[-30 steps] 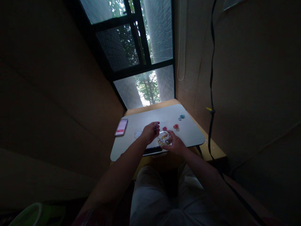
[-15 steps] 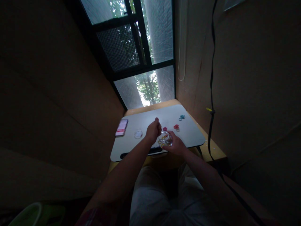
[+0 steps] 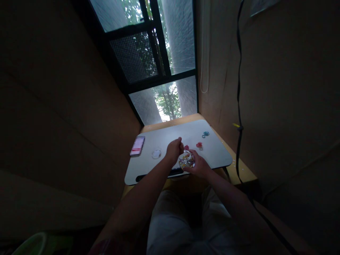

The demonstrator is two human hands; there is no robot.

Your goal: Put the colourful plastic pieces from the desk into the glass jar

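My right hand is wrapped round a small clear round container. Inside it are small rings or bands in yellow and other colours. Just left of the container's mouth is my left hand, its fingers curled into a fist; whatever it may hold is hidden. Beyond the container lies a small pink cluster, partly covered by the hands. A red cluster and a teal cluster of what look like small bands lie farther right. To the left rests a clear round lid.
These things are on a white lap table with a dark slot along its near edge. A phone lies at its left side. Behind stands a window; a black cord hangs at the right.
My left fist has shifted slightly to the right and nearer, toward the container's mouth. My right hand still holds the container in about the same place.
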